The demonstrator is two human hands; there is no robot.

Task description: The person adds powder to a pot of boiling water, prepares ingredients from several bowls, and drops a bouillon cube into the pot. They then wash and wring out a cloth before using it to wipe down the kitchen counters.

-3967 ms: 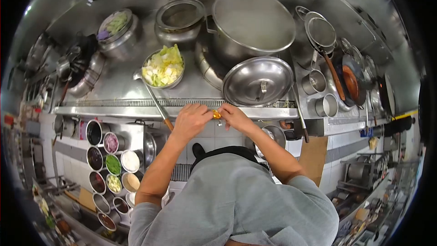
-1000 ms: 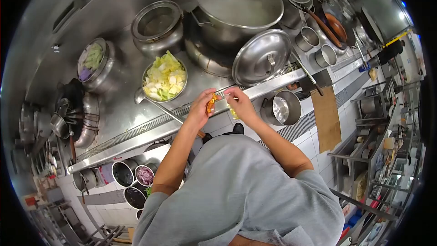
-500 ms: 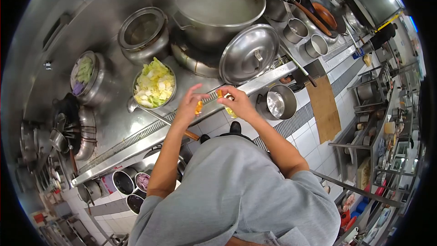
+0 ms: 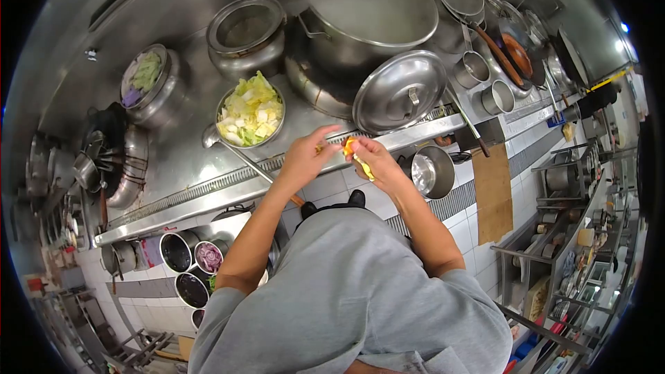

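Note:
In front of my body, above the counter's front edge, both hands are raised close together. My right hand [image 4: 379,163] pinches a small yellow-and-orange packet [image 4: 349,147], and a yellow strip [image 4: 364,168] hangs under its fingers. My left hand [image 4: 307,159] is just left of it, index finger stretched toward the packet. A bit of orange shows between the left fingers; most of that piece is hidden. Beyond the left hand stands a metal bowl [image 4: 277,131] heaped with chopped cabbage [image 4: 251,112], a long-handled ladle [image 4: 239,154] beside it.
A large steaming pot [image 4: 320,26] stands at the back, its lid [image 4: 402,93] leaning in front. A lidded pot [image 4: 246,55] is to its left. Below the counter edge at right sits an open pot [image 4: 443,176]. Containers, one with sliced onion [image 4: 208,257], stand low at left.
My hands have come closer together, and the left fingers have drawn in toward the packet in my right hand. The view has shifted, so the counter items appear farther right.

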